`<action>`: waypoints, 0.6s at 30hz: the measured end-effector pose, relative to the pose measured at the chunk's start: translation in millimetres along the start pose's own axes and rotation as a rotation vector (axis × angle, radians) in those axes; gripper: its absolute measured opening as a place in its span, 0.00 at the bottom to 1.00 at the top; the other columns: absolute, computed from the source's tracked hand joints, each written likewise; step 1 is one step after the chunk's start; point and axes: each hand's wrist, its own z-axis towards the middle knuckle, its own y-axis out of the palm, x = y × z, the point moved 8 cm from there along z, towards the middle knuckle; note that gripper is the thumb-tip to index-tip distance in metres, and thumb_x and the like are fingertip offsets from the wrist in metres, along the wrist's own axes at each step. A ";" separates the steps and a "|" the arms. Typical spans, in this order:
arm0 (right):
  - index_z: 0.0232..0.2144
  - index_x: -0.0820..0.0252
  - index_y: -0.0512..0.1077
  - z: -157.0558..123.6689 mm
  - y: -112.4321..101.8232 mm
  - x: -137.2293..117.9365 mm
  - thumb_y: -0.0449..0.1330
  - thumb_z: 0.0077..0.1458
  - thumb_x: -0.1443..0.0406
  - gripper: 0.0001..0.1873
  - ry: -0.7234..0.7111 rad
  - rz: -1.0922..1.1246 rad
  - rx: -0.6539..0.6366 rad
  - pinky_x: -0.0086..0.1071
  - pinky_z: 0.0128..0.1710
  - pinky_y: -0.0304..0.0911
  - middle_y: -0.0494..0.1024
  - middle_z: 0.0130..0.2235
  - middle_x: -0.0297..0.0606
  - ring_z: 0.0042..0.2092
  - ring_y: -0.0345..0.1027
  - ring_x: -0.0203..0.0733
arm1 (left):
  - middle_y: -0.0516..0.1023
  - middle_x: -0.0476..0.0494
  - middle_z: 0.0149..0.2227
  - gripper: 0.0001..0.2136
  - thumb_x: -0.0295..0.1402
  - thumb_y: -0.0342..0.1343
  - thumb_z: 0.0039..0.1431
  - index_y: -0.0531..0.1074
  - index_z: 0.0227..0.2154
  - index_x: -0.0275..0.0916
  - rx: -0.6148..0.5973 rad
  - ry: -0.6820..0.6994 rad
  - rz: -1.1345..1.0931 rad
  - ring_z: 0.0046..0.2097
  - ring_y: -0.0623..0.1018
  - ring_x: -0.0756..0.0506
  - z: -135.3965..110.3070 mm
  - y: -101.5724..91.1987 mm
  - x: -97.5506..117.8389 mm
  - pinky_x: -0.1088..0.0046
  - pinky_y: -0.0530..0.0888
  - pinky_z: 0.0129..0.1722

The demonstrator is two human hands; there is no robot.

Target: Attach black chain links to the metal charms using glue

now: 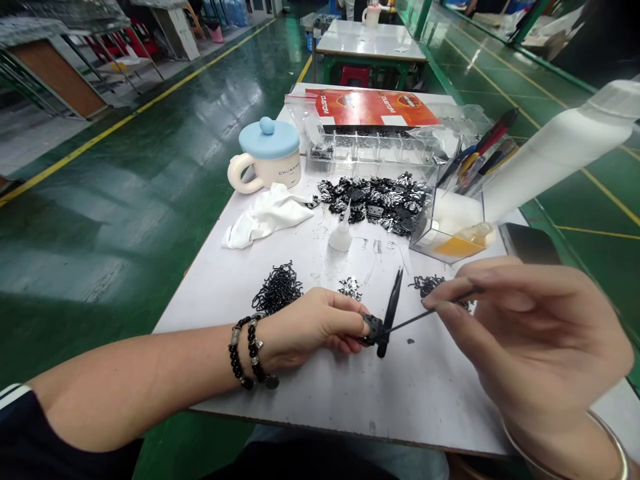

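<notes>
My left hand (320,327) pinches a small black flat part with holes (372,328) just above the table. Between the thumb and fingers of my right hand (535,333) is a thin dark rod-like tool (413,321), its tip reaching the black part. Black tweezers (393,307) lie on the table right behind the part. Nearby are a pile of small black bent pieces (278,288), a little heap of silvery pieces (350,288) and another dark heap (429,285), partly hidden by my right hand.
A white table (320,407) carries a dropper bottle (341,235), a white cloth (270,217), a lidded mug (273,157) and a large pile of black parts (375,200). Farther back stands a clear divided tray (370,152). On the right are a pen holder (447,227) and a white bottle (555,153).
</notes>
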 end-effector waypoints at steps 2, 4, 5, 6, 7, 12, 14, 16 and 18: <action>0.40 0.59 0.71 -0.8 0.6 0.2 0.63 0.41 0.81 0.23 -0.006 -0.001 -0.006 0.40 0.31 0.66 0.74 0.33 0.34 0.33 0.70 0.42 | 0.76 0.47 0.23 0.05 0.25 0.60 0.42 0.74 0.26 0.33 -0.003 0.000 -0.002 0.23 0.72 0.54 -0.2 0.5 0.6 0.78 0.68 0.26; 0.40 0.59 0.71 -1.1 -0.2 0.5 0.63 0.42 0.81 0.23 -0.005 0.005 -0.003 0.40 0.32 0.66 0.74 0.32 0.34 0.33 0.70 0.42 | 0.76 0.48 0.23 0.05 0.25 0.60 0.41 0.74 0.25 0.33 0.002 -0.009 0.000 0.23 0.72 0.54 0.0 0.5 0.5 0.79 0.68 0.25; 0.40 0.59 0.71 -1.1 -0.6 0.4 0.63 0.42 0.81 0.23 -0.004 0.009 0.000 0.40 0.32 0.66 0.74 0.32 0.34 0.33 0.70 0.42 | 0.76 0.48 0.23 0.05 0.25 0.60 0.41 0.74 0.25 0.33 0.006 -0.012 0.000 0.22 0.72 0.54 0.1 0.3 0.5 0.79 0.68 0.25; 0.40 0.58 0.71 -1.0 -1.1 0.7 0.63 0.42 0.81 0.23 0.001 0.011 0.003 0.40 0.33 0.66 0.74 0.32 0.34 0.33 0.70 0.42 | 0.76 0.48 0.23 0.05 0.25 0.60 0.41 0.74 0.25 0.33 0.007 -0.015 0.002 0.22 0.72 0.55 0.2 0.4 0.4 0.79 0.68 0.25; 0.40 0.58 0.71 -0.7 -1.5 0.6 0.63 0.42 0.81 0.22 0.004 0.011 0.007 0.40 0.33 0.66 0.74 0.32 0.34 0.33 0.70 0.42 | 0.76 0.48 0.23 0.05 0.25 0.60 0.40 0.74 0.25 0.33 0.007 -0.016 0.004 0.22 0.72 0.55 0.2 0.5 0.4 0.79 0.68 0.25; 0.39 0.58 0.71 0.5 -2.8 0.6 0.63 0.42 0.81 0.22 0.013 0.001 0.034 0.40 0.33 0.66 0.73 0.33 0.35 0.33 0.70 0.43 | 0.76 0.49 0.23 0.05 0.25 0.60 0.40 0.74 0.25 0.33 0.011 -0.009 0.005 0.22 0.72 0.55 -0.5 0.1 0.0 0.80 0.68 0.24; 0.39 0.57 0.72 0.5 -3.9 0.6 0.63 0.42 0.80 0.21 0.007 -0.013 0.055 0.40 0.31 0.67 0.73 0.33 0.36 0.33 0.70 0.43 | 0.76 0.48 0.23 0.05 0.26 0.60 0.40 0.74 0.25 0.33 0.007 -0.006 0.009 0.22 0.72 0.55 -0.7 0.3 -0.2 0.80 0.68 0.24; 0.38 0.56 0.72 0.3 -6.3 0.5 0.64 0.42 0.79 0.21 -0.005 -0.040 0.092 0.40 0.30 0.68 0.73 0.34 0.36 0.33 0.71 0.43 | 0.76 0.48 0.24 0.05 0.26 0.60 0.40 0.74 0.25 0.33 0.000 0.004 0.021 0.23 0.72 0.55 -0.8 0.7 0.4 0.81 0.68 0.24; 0.37 0.56 0.72 0.3 -8.7 0.6 0.64 0.42 0.78 0.19 -0.016 -0.057 0.133 0.40 0.29 0.68 0.72 0.33 0.36 0.33 0.71 0.44 | 0.76 0.47 0.24 0.05 0.26 0.60 0.40 0.74 0.25 0.33 -0.009 0.012 0.035 0.23 0.72 0.55 -0.6 1.5 1.2 0.81 0.67 0.24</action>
